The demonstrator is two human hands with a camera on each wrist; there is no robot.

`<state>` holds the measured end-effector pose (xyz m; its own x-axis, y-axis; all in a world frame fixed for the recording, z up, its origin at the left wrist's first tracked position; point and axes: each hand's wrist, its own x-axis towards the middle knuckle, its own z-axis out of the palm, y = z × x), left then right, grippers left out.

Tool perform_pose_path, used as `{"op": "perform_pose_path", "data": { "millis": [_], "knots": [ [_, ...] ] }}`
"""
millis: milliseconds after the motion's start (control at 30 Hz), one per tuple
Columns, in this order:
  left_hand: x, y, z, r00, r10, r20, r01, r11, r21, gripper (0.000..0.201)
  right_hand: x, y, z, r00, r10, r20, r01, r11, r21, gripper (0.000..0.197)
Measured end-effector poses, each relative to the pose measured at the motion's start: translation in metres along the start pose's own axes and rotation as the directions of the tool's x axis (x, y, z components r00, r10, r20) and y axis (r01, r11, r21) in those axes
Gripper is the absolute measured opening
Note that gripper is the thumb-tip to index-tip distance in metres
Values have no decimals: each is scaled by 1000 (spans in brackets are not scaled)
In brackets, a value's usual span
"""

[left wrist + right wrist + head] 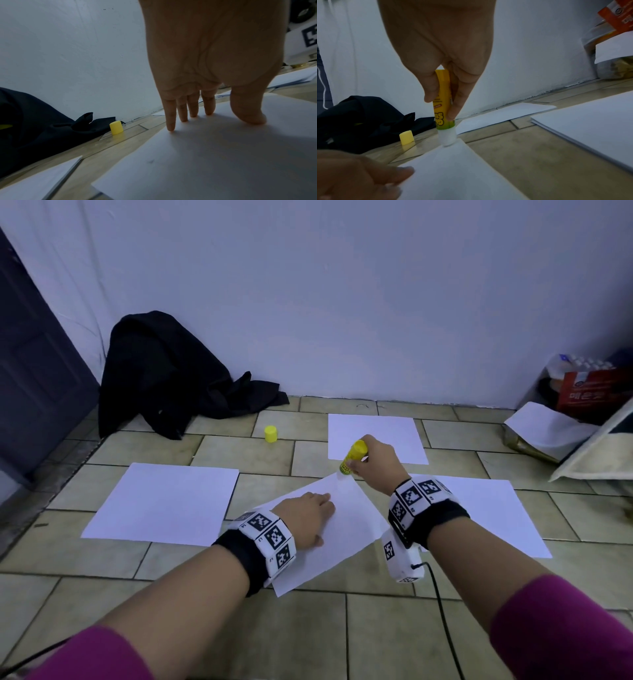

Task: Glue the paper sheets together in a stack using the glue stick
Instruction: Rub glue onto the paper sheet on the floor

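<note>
A white paper sheet [339, 529] lies askew on the tiled floor in front of me. My left hand [308, 517] presses flat on it with straight fingers [171, 121]. My right hand [371, 463] grips a yellow glue stick [352, 457], held upright, its white tip [447, 139] touching the sheet's far corner. The yellow cap [270, 434] stands alone on the floor further back. Other white sheets lie at the left [164, 501], far centre [376, 436] and right [489, 508].
A black cloth [171, 374] is heaped against the white wall at the back left. A red box [592, 392] and bags with a loose paper [548, 426] crowd the right corner. A dark door [34, 378] stands left. A cable [442, 611] trails from my right wrist.
</note>
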<state>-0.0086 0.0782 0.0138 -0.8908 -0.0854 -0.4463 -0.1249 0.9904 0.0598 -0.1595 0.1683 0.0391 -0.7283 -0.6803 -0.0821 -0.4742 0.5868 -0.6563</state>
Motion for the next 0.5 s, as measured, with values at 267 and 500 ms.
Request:
{"op": "perform_pose_path", "data": {
  "millis": [267,500],
  "knots": [
    [-2,-1,-1,1000,11,1,-11,1000,14,65,-17,4,-15,994,-8,112,30,981,-192,29],
    [-3,-2,-8,1000,25,15,-25,1000,14,68,-50,29,-32,981,-17,195,64,970,-234,22]
  ]
}}
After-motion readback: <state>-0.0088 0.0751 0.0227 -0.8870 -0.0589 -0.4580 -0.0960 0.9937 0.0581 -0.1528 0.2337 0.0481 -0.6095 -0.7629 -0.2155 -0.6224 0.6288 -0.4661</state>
